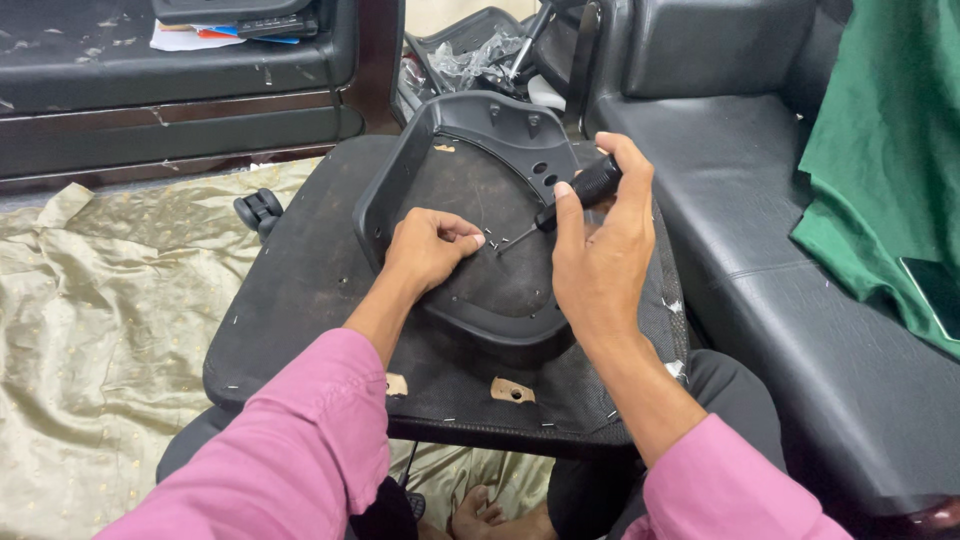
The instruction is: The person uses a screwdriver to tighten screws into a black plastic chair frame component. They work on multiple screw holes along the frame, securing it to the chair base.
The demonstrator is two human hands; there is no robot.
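Your right hand (600,250) is wrapped around the black ribbed handle of a screwdriver (575,195), thumb along the grip, shaft angled down and left so the tip meets the dark plastic seat pan (470,210) just beside your left fingertips; your left hand (428,248) is curled, fingers pressed together and pinching at something very small right at the tip — too small to tell whether it is a screw or a staple. The pan lies upside down on the upturned chair seat cushion (300,300), which rests across your lap.

Keep the shaft in line with the fastener rather than slanted; at this tilt I judge the tip likely to skip out and jab the left fingers touching it. Press straight down the handle and turn slowly; let the left fingers steady from the side, not in front of the tip. Hold the pan's raised rim firm against the cushion so it does not rock — loose staples lie scattered near the cushion's edge; keep your forearms off them.
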